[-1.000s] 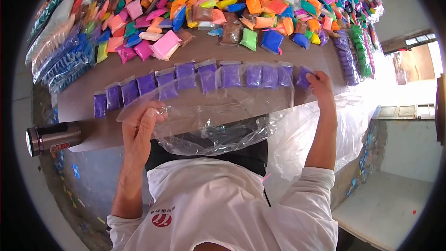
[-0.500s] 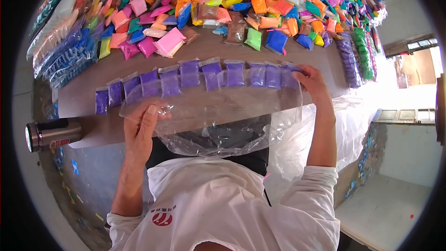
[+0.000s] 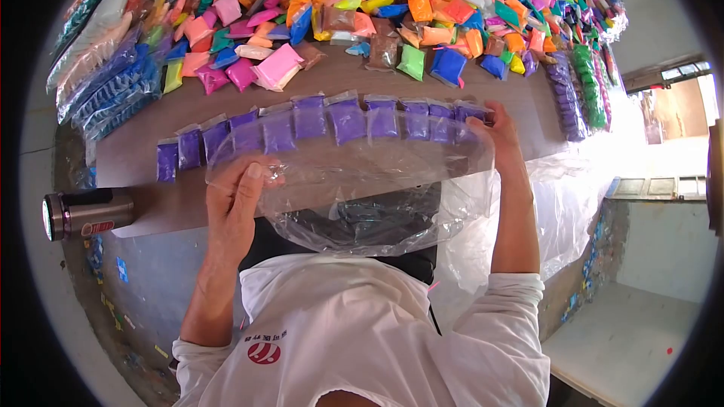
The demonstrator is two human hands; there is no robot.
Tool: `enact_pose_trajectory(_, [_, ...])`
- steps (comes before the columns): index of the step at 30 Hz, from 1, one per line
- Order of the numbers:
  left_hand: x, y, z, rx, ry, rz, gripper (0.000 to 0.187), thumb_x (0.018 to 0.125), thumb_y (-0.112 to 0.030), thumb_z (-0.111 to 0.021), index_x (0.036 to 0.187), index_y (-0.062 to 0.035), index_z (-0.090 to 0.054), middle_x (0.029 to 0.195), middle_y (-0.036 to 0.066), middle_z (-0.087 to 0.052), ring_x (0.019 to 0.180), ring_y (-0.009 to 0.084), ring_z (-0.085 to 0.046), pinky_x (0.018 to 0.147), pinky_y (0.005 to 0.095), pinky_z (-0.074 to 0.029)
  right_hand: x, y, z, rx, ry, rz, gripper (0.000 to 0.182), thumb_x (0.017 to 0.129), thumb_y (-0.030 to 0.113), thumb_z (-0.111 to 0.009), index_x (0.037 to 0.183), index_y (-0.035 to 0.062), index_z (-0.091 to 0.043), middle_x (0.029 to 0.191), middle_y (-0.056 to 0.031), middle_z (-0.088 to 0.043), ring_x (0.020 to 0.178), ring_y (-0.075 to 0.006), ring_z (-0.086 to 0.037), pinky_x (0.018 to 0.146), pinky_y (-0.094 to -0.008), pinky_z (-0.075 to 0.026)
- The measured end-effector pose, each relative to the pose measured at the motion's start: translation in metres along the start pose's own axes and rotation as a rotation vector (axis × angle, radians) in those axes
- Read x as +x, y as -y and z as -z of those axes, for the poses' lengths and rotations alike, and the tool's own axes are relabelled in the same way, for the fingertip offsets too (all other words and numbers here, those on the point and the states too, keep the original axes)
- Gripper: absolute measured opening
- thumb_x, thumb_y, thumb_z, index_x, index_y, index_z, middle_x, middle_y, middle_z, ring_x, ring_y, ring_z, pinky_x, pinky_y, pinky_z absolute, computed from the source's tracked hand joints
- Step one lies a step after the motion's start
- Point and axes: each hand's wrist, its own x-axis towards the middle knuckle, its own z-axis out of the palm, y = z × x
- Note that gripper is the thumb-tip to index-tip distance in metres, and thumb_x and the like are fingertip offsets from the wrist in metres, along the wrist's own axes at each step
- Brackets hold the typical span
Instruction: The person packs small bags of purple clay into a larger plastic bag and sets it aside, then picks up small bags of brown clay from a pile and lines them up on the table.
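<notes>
A wide clear plastic bag [image 3: 354,166] stretches between my hands, one part over the table edge and the rest hanging above my lap. My left hand [image 3: 237,196] pinches its left side between thumb and fingers. At the upper right of the bag, my right hand [image 3: 498,136] is closed on its edge, fingertips right at the last purple packet [image 3: 469,111]. Several more purple packets [image 3: 309,118] lie side by side in a curved row on the brown table [image 3: 520,94]. The bag's see-through film overlaps the lower parts of many of them.
A big heap of colourful packets [image 3: 354,7] covers the back of the table. Long filled bags [image 3: 113,98] are stacked at left, with purple and green ones [image 3: 569,98] at right. A steel flask [image 3: 87,215] is at the left edge. Clear plastic sheeting [image 3: 558,211] hangs at right.
My left hand has shifted slightly right with the bag's side. My right hand's thumb has moved down and left from the last packet's end, and the row of packets has shifted a little.
</notes>
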Motion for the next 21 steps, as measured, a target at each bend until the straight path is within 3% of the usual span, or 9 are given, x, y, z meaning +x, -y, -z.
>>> enact_pose_trajectory(2, [-0.002, 0.003, 0.0, -0.003, -0.005, -0.008, 0.036, 0.107, -0.029, -0.052, 0.107, 0.0027, -0.069, 0.086, 0.003, -0.064, 0.087, 0.0126, -0.065, 0.079, 0.0265, -0.048, -0.008, 0.017, -0.001, -0.015, -0.029, -0.014, 0.051, 0.08, 0.028, -0.077, 0.117, -0.0055, -0.066, 0.099, -0.0157, -0.073, 0.09, -0.0221, -0.07, 0.08, -0.0348, -0.054])
enact_pose_trajectory(5, [-0.002, 0.003, 0.0, 0.021, 0.012, -0.03, 0.035, 0.107, -0.028, -0.052, 0.107, 0.002, -0.069, 0.083, 0.002, -0.062, 0.086, 0.0126, -0.065, 0.076, 0.0257, -0.047, -0.002, 0.016, 0.001, -0.054, 0.098, -0.047, 0.054, 0.079, 0.029, -0.076, 0.119, -0.0062, -0.064, 0.102, -0.0168, -0.073, 0.091, -0.0221, -0.07, 0.08, -0.0349, -0.054])
enact_pose_trajectory(8, [-0.003, 0.005, 0.001, 0.047, 0.01, -0.016, 0.034, 0.107, -0.029, -0.052, 0.106, 0.0009, -0.069, 0.083, 0.002, -0.064, 0.084, 0.0118, -0.065, 0.071, 0.0247, -0.045, -0.001, 0.019, 0.0, -0.187, 0.052, -0.034, 0.055, 0.079, 0.03, -0.076, 0.118, -0.0065, -0.064, 0.1, -0.0172, -0.072, 0.093, -0.0215, -0.069, 0.081, -0.0349, -0.054])
enact_pose_trajectory(11, [-0.004, 0.009, 0.0, 0.045, -0.017, -0.018, 0.035, 0.106, -0.03, -0.053, 0.106, -0.0003, -0.07, 0.082, 0.001, -0.066, 0.077, 0.0087, -0.06, 0.066, 0.0238, -0.042, 0.002, 0.002, 0.008, -0.079, 0.083, -0.092, 0.053, 0.081, 0.025, -0.076, 0.122, -0.0049, -0.063, 0.1, -0.0145, -0.072, 0.094, -0.0215, -0.069, 0.08, -0.034, -0.053])
enact_pose_trajectory(13, [-0.003, 0.009, 0.001, 0.073, -0.022, 0.005, 0.035, 0.106, -0.031, -0.054, 0.105, -0.0009, -0.071, 0.082, 0.001, -0.068, 0.073, 0.007, -0.055, 0.064, 0.0239, -0.04, -0.016, 0.019, 0.023, 0.196, -0.047, -0.128, 0.05, 0.083, 0.017, -0.075, 0.127, -0.002, -0.06, 0.107, -0.0131, -0.069, 0.098, -0.0223, -0.068, 0.084, -0.034, -0.054])
enact_pose_trajectory(15, [-0.004, 0.011, 0.003, 0.09, -0.03, 0.009, 0.035, 0.105, -0.032, -0.054, 0.104, -0.0012, -0.071, 0.082, 0.0, -0.069, 0.071, 0.0059, -0.051, 0.062, 0.024, -0.039, -0.03, 0.024, 0.04, 0.743, -0.213, -0.177, 0.053, 0.084, 0.01, -0.074, 0.133, -0.0023, -0.056, 0.117, -0.0138, -0.066, 0.104, -0.0236, -0.067, 0.089, -0.0356, -0.055])
enact_pose_trajectory(17, [-0.002, 0.016, 0.003, 0.089, -0.041, -0.02, 0.035, 0.105, -0.032, -0.055, 0.104, -0.0012, -0.071, 0.082, 0.0, -0.07, 0.069, 0.0052, -0.048, 0.061, 0.024, -0.037, -0.052, 0.035, 0.071, 0.847, -0.236, -0.04, 0.06, 0.086, 0.011, -0.067, 0.138, -0.0093, -0.045, 0.122, -0.0162, -0.062, 0.114, -0.024, -0.063, 0.101, -0.0418, -0.051])
enact_pose_trajectory(19, [-0.001, 0.013, 0.004, 0.12, 0.001, 0.017, 0.04, 0.106, -0.033, -0.052, 0.107, 0.002, -0.07, 0.091, 0.004, -0.07, 0.082, 0.0116, -0.061, 0.075, 0.0273, -0.046, -0.087, 0.062, 0.086, 1.017, -0.317, 0.104, 0.066, 0.083, 0.015, -0.066, 0.139, -0.0102, -0.042, 0.123, -0.0211, -0.059, 0.11, -0.026, -0.061, 0.098, -0.0408, -0.049])
enact_pose_trajectory(21, [0.0, 0.009, 0.003, 0.121, 0.027, 0.004, 0.041, 0.107, -0.033, -0.05, 0.108, 0.0033, -0.069, 0.095, 0.007, -0.07, 0.088, 0.0148, -0.067, 0.081, 0.029, -0.051, -0.118, 0.073, 0.1, 1.215, -0.009, 0.308, 0.068, 0.081, 0.026, -0.07, 0.134, -0.0109, -0.051, 0.125, -0.0256, -0.06, 0.112, -0.0334, -0.064, 0.095, -0.0444, -0.053])
